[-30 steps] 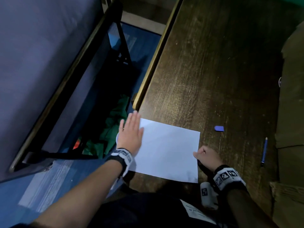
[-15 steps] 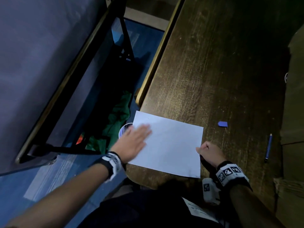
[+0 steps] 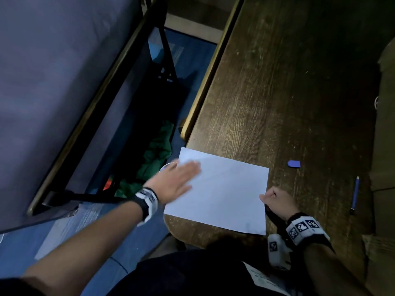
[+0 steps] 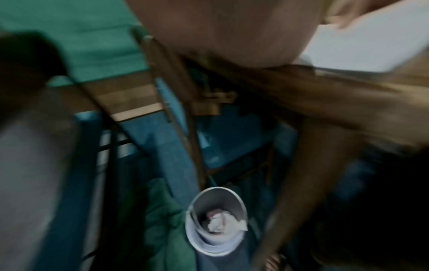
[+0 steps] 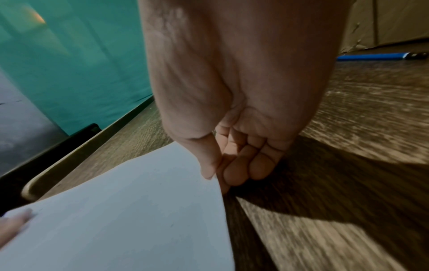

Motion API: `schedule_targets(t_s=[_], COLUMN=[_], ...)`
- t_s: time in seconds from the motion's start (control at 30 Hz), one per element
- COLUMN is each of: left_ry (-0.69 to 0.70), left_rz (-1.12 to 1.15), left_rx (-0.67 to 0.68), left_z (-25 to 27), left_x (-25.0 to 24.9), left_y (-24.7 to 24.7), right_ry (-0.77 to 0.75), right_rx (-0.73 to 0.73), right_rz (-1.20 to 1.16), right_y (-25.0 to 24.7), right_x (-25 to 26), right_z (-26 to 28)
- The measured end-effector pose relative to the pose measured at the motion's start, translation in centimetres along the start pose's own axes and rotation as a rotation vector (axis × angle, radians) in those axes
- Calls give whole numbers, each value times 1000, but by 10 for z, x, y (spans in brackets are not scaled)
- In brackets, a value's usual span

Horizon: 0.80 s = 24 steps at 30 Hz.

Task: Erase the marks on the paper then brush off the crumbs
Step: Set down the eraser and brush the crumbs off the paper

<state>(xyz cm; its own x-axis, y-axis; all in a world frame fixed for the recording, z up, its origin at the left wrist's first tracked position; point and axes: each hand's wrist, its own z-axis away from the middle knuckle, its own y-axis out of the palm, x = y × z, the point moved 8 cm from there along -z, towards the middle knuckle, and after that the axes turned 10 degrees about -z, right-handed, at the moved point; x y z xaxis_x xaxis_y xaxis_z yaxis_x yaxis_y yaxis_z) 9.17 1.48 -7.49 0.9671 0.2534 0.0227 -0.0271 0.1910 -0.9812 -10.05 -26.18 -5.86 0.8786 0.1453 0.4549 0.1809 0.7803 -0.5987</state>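
Note:
A white sheet of paper point(image 3: 222, 191) lies at the near left corner of the dark wooden table point(image 3: 277, 92), its left part hanging over the table edge. My left hand point(image 3: 181, 178) lies flat with straight fingers on the sheet's left side, blurred by motion. My right hand point(image 3: 275, 199) pinches the right edge of the paper point(image 5: 139, 210) between thumb and curled fingers point(image 5: 234, 168). A small blue eraser point(image 3: 294, 164) rests on the table beyond the sheet's right corner. No marks or crumbs are discernible on the paper.
A blue pencil point(image 3: 355, 192) lies at the right on the table. A white bin point(image 4: 216, 221) holding crumpled paper stands on the floor below the table's left edge, beside green cloth point(image 3: 156, 159). A grey bed point(image 3: 53, 82) with a dark frame fills the left.
My left hand swept from the sheet's far left corner toward me and to the left, then back onto the sheet's left part. The right hand kept its pinch on the right edge.

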Motion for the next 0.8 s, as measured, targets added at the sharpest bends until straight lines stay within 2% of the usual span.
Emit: schedule_targets(t_s=[0.07,0.1,0.13,0.2,0.27,0.37,0.43,0.47,0.53,0.6,0.67,0.7,0.77,0.8], left_ry=[-247,-300,-290,-133,86,348,427,421,286,27,-231,-313,-338,-279], left_rz=[-103,-123,-100,16,132,178,143,140,129,89,14,-34,-5,62], left_rx=[31,29,0,-20,-11,-7,7,-13,-17,-52,10,55,69,59], left_z=[4,2,-5,-30,-54,-73,-71,-68,-60,-53,-44,-44,-63,-79], left_x=[49,57,53,15,-49,-138,-160,-154,-114,-52,-1,12,4,-14], left_y=[-6,-11,-18,-24,-26,-22,-12,-10,-10,-12,-14,-17,-30,-37], right_ry=[7,11,17,26,30,26,22,21,27,39,34,23,11,13], right_rx=[2,2,4,18,29,29,28,30,33,26,11,7,5,6], right_rz=[1,1,5,17,10,-21,-25,-22,-18,-37,-44,-38,-51,-71], right_y=[0,0,0,1,2,2,1,1,1,0,-1,-1,-1,-1], right_x=[-1,-1,-1,-1,-2,-4,-3,-3,-2,-3,-2,0,2,2], right_z=[0,-1,-1,-1,-2,-5,-6,-5,-4,-2,0,1,2,2])
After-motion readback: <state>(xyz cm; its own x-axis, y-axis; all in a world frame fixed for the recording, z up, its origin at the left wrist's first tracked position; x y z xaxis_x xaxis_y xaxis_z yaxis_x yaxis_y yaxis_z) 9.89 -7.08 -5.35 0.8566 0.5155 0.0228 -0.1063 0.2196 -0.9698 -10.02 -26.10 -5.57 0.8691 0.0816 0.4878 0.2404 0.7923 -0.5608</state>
